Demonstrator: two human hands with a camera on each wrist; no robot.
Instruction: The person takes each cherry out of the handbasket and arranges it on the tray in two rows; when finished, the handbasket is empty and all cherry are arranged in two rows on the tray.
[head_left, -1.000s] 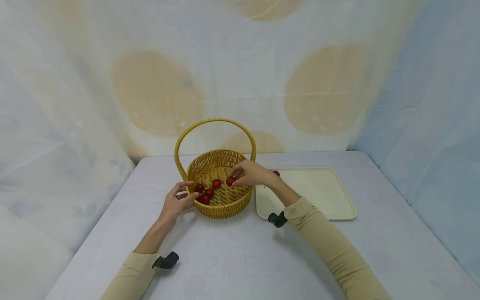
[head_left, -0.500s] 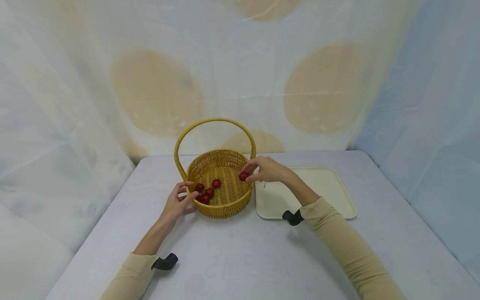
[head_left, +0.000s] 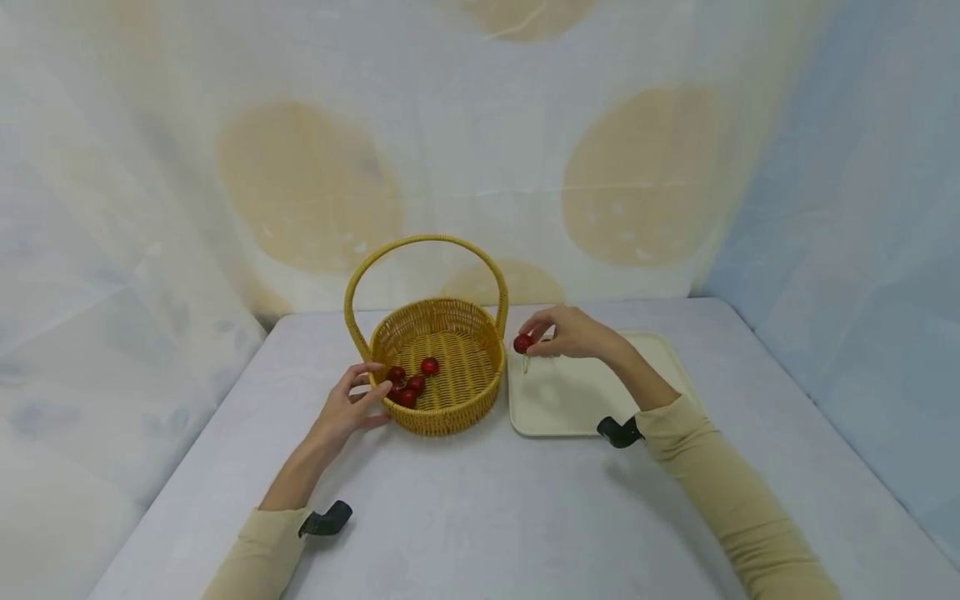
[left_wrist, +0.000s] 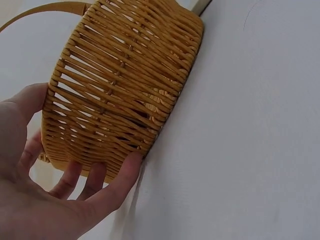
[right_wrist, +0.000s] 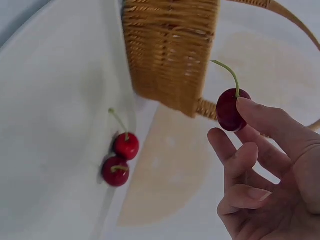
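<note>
A yellow wicker basket [head_left: 450, 419] with a tall hoop handle stands on the table, several red cherries [head_left: 408, 392] gathered in its left part. My left hand [head_left: 351, 408] holds the basket's left side, its thumb at the rim and fingers spread along the woven wall [left_wrist: 115, 90]. Between thumb and fingertips, my right hand [head_left: 573, 333] pinches a dark red cherry [right_wrist: 229, 111] with a green stem. That cherry hangs above the left edge of a cream tray [head_left: 555, 412], right of the basket. Two more cherries [right_wrist: 125, 146] lie together on the tray, largely hidden behind my hand in the head view.
A white cloth covers the table [head_left: 465, 517]. Patterned curtains [head_left: 480, 150] close it off at the back and both sides. The basket handle [head_left: 425, 239] arches high above the rim. Each wrist carries a black camera mount [head_left: 619, 432].
My right hand has carried the cherry up and right, out of the basket and over the tray's left edge. The left hand has stayed at the basket's side.
</note>
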